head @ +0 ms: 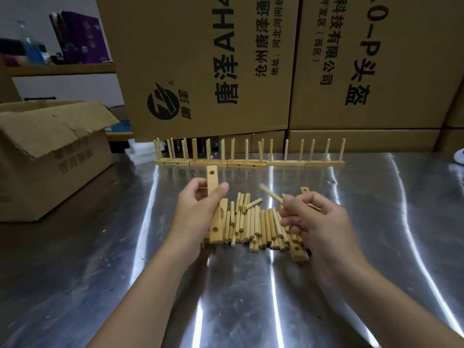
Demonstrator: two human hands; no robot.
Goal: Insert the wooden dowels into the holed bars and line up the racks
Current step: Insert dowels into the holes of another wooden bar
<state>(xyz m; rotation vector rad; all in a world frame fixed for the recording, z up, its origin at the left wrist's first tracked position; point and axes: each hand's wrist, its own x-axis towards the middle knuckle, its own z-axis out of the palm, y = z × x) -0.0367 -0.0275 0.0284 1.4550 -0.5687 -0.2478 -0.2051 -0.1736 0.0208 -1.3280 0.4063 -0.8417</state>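
Left hand: the left hand [198, 204] gripped a holed bar [212, 175], thumb on its near face and fingers curled round the far side.
Bar's axis: the holed bar stood nearly upright, one hole showing above the fingers and another showing low down, where its foot reached the pile.
Right hand: the right hand [316, 219] pinched a single dowel [272, 195] between thumb and fingertips, the other fingers loosely curled beneath.
Deciding relation: the dowel pointed up and to the left, its free tip aimed at the bar but well apart from it. The bar's holed face was turned toward the camera, not the tip, so I judged that the dowel or the bar needed turning before the end could enter a hole.
Nearer hand: the right hand carried the part that had to travel; the left only had to hold the bar steady.
Stock: a pile of dowels [253, 224] lay on the table [251, 297] between the hands, with a loose bar [297, 249] at its right edge.
Finished work: racks [248, 163] stood end to end along the far side of the table, their dowels upright.
Containers: an open cardboard box [50, 151] sat at the left, its inside hidden from this view; closed printed cartons [213, 66] were stacked behind the racks.
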